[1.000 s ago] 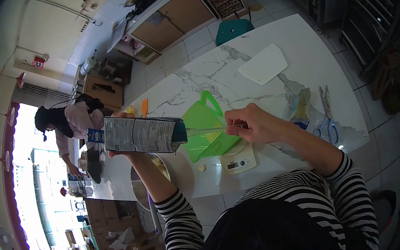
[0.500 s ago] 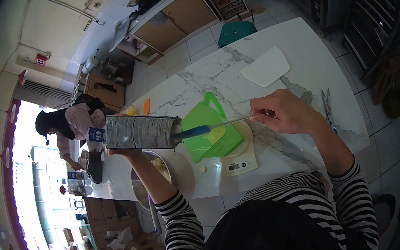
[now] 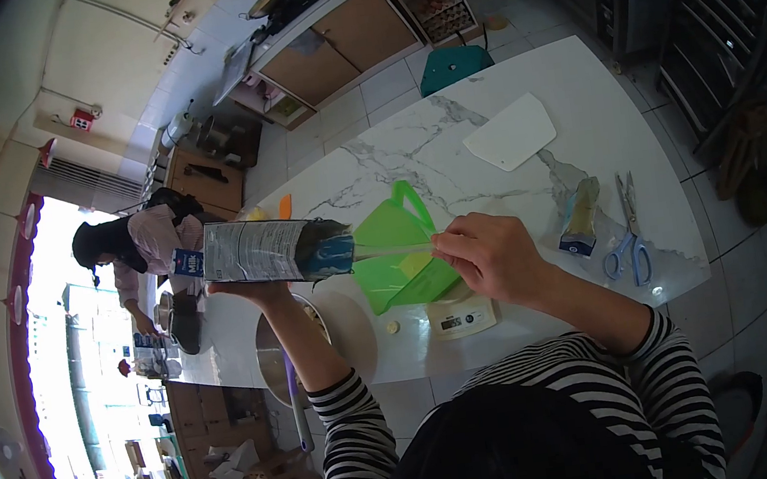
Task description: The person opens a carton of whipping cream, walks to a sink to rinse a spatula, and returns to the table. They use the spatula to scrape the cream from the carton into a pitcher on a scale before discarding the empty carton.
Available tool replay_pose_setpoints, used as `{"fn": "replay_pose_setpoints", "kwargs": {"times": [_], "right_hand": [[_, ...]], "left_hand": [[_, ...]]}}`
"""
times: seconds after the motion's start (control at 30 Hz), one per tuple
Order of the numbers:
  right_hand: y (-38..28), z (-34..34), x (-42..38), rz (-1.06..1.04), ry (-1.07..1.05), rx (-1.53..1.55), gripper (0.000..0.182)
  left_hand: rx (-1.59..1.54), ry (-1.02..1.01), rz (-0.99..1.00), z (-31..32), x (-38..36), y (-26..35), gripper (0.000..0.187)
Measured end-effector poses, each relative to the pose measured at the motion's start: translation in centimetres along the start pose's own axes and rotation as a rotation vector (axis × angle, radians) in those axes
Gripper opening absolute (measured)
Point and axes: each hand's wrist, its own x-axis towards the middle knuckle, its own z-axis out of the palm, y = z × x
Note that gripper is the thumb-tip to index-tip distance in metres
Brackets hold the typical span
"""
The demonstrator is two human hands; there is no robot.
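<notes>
My left hand point(image 3: 251, 292) supports a milk carton point(image 3: 256, 251) from below, holding it on its side with the cut end facing right. In my right hand point(image 3: 491, 255) is the pale handle of a spatula point(image 3: 390, 250), pinched near its end. The spatula's blue head sits inside the carton's mouth. Beneath them a green plastic jug point(image 3: 389, 282) stands on a kitchen scale point(image 3: 465, 318); its contents are hard to make out. Near my left forearm is a metal bowl point(image 3: 269, 364) with pale lumps, partly hidden by the arm, and a purple-handled tool point(image 3: 299, 413).
Scissors point(image 3: 634, 247) and a cut-off carton piece point(image 3: 580, 222) lie at the right of the marble table point(image 3: 430, 152). A white board-like sheet point(image 3: 512, 133) and an orange scraper point(image 3: 285, 207) lie farther back. Another person point(image 3: 149, 238) works at the left end. A teal stool point(image 3: 454, 66) stands behind.
My right hand has moved left, pushing the spatula's blue head deeper into the carton. The scissors and carton piece, hidden before by my right arm, now show.
</notes>
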Motion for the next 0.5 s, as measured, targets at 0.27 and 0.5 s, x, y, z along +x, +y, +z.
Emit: {"fn": "replay_pose_setpoints", "kwargs": {"times": [0.27, 0.5], "right_hand": [[-0.9, -2.9, 1.6, -0.004, -0.041, -0.103, 0.016], [-1.4, -0.7, 3.5, -0.027, -0.050, -0.160, 0.026]], "left_hand": [[0.001, -0.111, -0.048, -0.1, 0.1, 0.8, 0.088], [0.123, 0.022, -0.166, 0.3, 0.0, 0.7, 0.071]]}}
